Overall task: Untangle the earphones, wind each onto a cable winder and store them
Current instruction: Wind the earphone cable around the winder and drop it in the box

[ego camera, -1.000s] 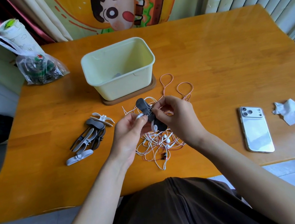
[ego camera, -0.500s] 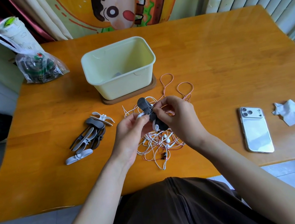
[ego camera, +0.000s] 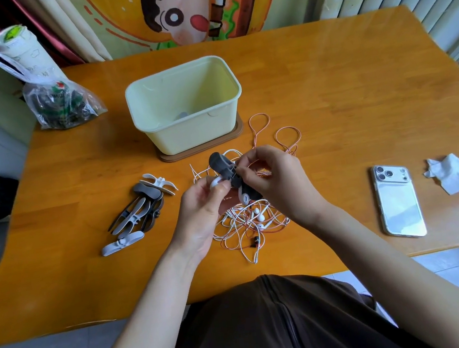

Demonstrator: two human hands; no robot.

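A tangle of white and pink earphone cables [ego camera: 247,224] lies on the wooden table [ego camera: 344,98] under my hands. A dark grey cable winder [ego camera: 222,166] is held above the tangle, tilted. My right hand [ego camera: 277,179] pinches its middle. My left hand [ego camera: 202,207] grips a white earphone part [ego camera: 215,182] against the winder's left side. A second white piece [ego camera: 245,198] shows at the winder's lower end. A pile of spare grey and white winders [ego camera: 142,209] sits to the left. The pale yellow storage box [ego camera: 181,92] stands on a brown base behind the tangle.
A white phone [ego camera: 398,200] lies face down at the right, with a crumpled tissue [ego camera: 452,176] beyond it. A plastic bag with a white tube [ego camera: 56,103] stands at the back left corner. Pink cable loops [ego camera: 288,139] reach toward the box's right side.
Both hands stay in place on the winder; the fingers have shifted only slightly. The tangle and the rest of the table are unchanged.
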